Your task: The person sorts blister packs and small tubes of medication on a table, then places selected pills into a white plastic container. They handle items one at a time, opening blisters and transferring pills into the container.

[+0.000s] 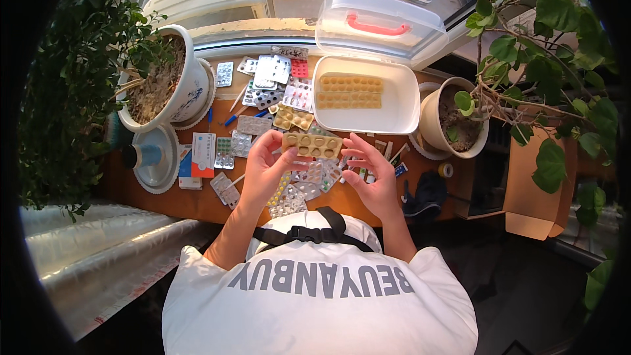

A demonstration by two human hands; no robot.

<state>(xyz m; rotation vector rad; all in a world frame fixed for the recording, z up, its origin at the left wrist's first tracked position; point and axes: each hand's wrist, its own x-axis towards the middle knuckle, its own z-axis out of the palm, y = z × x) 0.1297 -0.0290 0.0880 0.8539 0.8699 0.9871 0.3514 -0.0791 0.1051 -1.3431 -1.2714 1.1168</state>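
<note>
My left hand [268,163] grips a gold pill blister pack [312,145] by its left end, thumb on the near face. My right hand [370,173] has its fingers spread at the pack's right end; whether a fingertip touches it I cannot tell. Beyond the hands, a white plastic box [402,96] stands with its clear lid [384,34] tipped back. Gold blister packs [351,92] lie flat in the box's left part. A heap of silver, white and red blister packs [276,71] spreads left of the box, and more blister packs [291,199] lie below my hands.
Potted plants stand at left, in a white pot [190,84], and at right, in a beige pot [473,133]. Medicine cartons [203,155] and a saucer with a blue spool [148,156] are at left. Tubes, a dark cloth [427,195], a tape roll [445,170] and an open cardboard box [535,177] are at right.
</note>
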